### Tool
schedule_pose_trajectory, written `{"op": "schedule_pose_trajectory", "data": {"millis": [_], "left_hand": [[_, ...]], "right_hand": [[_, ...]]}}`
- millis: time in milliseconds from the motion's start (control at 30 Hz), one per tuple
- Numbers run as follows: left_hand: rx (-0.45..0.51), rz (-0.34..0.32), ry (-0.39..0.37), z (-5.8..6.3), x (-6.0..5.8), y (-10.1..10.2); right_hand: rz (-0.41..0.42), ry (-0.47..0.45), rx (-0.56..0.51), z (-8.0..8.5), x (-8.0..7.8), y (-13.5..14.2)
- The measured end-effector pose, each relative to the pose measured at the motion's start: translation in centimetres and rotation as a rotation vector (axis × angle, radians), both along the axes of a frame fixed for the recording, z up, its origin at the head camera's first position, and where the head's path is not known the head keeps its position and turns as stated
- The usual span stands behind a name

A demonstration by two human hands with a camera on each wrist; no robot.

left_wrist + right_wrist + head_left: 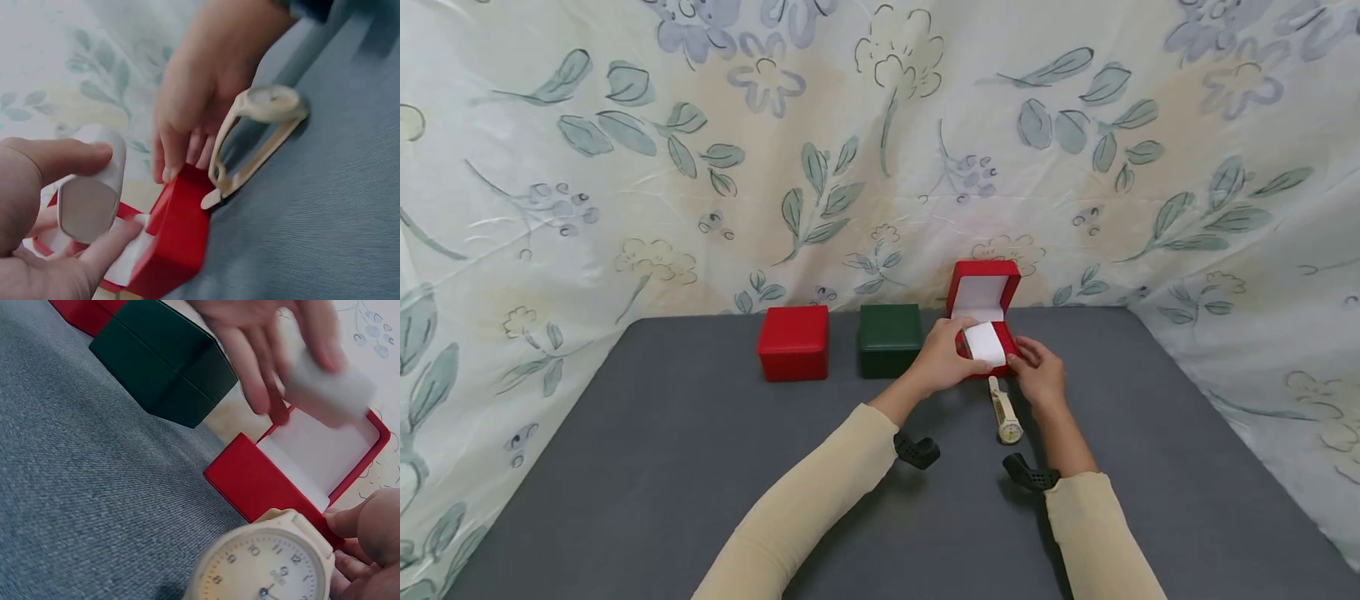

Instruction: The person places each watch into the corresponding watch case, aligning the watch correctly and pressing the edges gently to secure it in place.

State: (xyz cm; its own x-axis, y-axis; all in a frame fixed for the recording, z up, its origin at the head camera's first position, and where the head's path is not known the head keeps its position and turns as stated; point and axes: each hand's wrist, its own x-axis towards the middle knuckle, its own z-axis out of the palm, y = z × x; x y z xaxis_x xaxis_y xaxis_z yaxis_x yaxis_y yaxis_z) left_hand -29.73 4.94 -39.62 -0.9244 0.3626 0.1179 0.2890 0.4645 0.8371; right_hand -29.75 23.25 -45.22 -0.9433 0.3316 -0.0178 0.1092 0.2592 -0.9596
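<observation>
My left hand (942, 357) pinches a white watch cushion (985, 343) between thumb and fingers, just above the open red watch box (985, 268). The cushion (90, 206) is apart from the box in the left wrist view, its flat end facing that camera. My right hand (1039, 373) grips the box's right side, thumb and fingers at its corner. The lid stands upright, showing a white lining. Right in front of the box lies a cream wristwatch (1006, 417), its strap bent into a loop and its numbered dial (265, 569) close to the right wrist camera.
A closed green box (891, 342) stands left of the open box, and a closed red box (793, 343) farther left. All are near the back edge of the grey table (625, 467). Behind it hangs a floral curtain (820, 192).
</observation>
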Motion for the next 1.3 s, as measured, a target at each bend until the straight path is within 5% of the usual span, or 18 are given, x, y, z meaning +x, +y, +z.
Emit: {"op": "schedule_pose_trajectory", "data": {"millis": [200,433,800,1067,1200,1300], "left_hand": [[0.214,-0.025,-0.194,-1.3,2.2,-2.5],[0.275,-0.008,-0.256,-2.0,3.6,-4.5],[0.267,-0.033,-0.211,-2.3,3.6,-5.7],[0.251,-0.044,-0.136,-1.2,3.3,-6.2],[0.254,-0.050,-0.128,-0.7,3.4,-6.3],[0.238,-0.057,-0.138,-0.7,3.7,-6.2]], "right_hand": [[-0.002,-0.031,0.012,0.0,0.0,0.1],[-0.007,-0.028,0.028,0.0,0.0,-0.3],[-0.027,0.009,0.049,0.4,0.1,-0.2],[-0.099,0.123,0.077,3.7,1.1,-0.1],[0.001,0.103,0.161,4.8,2.0,0.7],[0.223,0.063,0.278,4.4,3.2,1.9]]}}
